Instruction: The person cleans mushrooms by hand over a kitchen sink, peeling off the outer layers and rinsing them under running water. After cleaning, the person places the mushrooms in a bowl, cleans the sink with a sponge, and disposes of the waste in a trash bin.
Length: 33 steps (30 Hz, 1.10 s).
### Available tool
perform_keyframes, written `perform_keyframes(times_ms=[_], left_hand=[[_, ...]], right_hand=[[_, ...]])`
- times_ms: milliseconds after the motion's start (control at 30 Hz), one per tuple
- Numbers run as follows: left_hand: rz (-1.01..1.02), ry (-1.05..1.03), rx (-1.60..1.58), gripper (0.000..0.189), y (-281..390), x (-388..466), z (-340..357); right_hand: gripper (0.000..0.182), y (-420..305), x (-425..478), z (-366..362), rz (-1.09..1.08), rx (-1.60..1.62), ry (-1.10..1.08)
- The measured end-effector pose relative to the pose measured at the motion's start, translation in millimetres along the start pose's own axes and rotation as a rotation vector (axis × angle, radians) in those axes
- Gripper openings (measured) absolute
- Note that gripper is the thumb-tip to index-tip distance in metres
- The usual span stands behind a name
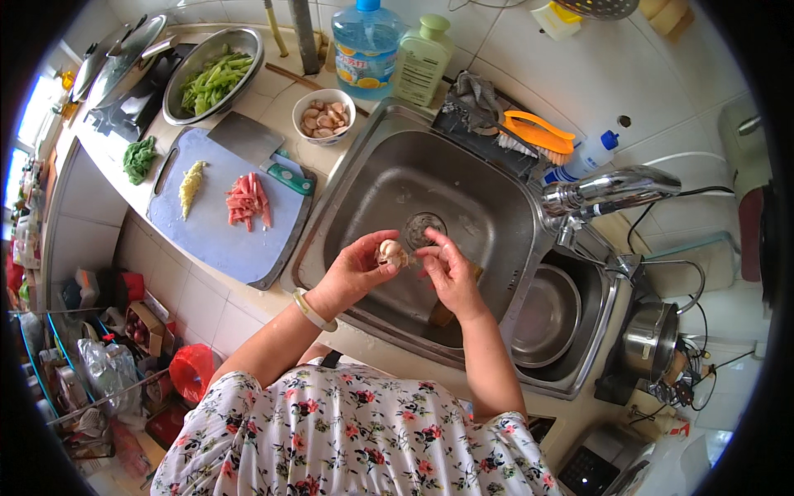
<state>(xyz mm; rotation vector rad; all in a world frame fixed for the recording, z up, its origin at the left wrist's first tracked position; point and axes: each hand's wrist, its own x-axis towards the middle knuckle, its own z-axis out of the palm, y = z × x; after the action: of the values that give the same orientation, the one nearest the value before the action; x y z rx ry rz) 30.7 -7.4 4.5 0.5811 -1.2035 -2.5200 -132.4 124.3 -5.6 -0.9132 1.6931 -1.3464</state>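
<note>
Above the front part of the stainless-steel sink (372,186), my left hand (356,266) holds a partly peeled garlic bulb (391,251) between thumb and fingers. My right hand (450,273) is just right of the bulb, fingers apart and bent; loose skin hangs near its fingertips. A white bowl of garlic cloves (324,118) stands behind the sink's left corner. On the blue cutting board (211,242) at left lie chopped garlic or ginger (191,189), strips of pink meat (248,201) and a cleaver (248,136) with a green handle.
Back left are a steel bowl of cut green vegetables (214,80) and a green cloth (139,160). Bottles (366,56) stand behind the sink. An orange brush (536,136) lies by the faucet (602,192); a second basin at right holds a steel pan (549,316).
</note>
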Motion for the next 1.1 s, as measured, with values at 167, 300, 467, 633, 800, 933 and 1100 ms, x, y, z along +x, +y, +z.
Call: perform_keyframes(times_ms=[167,300,467,633,800,933,1100], left_hand=[[0.194,0.013,0.327,0.056,-9,5,10],[0.143,0.023,0.529,0.051,-4,6,11],[0.096,0.037,0.485,0.047,-14,4,11],[0.092,0.019,0.513,0.056,-18,5,3],[0.184,0.057,0.468,0.055,-22,7,4],[0.181,0.094,0.605,0.050,-12,7,12],[0.288,0.054,0.748,0.043,-7,8,16]], right_hand=[[0.027,-36,3,10,-0.189,-0.091,-0.002],[0.022,-32,9,5,-0.182,-0.135,-0.108],[0.011,-18,9,5,-0.124,-0.010,-0.161],[0.023,-17,-1,-6,0.044,0.215,-0.214],[0.033,-11,0,-8,0.213,0.542,-0.251],[0.017,11,0,-7,0.094,0.773,-0.130],[0.030,-11,-1,22,-0.099,0.096,0.039]])
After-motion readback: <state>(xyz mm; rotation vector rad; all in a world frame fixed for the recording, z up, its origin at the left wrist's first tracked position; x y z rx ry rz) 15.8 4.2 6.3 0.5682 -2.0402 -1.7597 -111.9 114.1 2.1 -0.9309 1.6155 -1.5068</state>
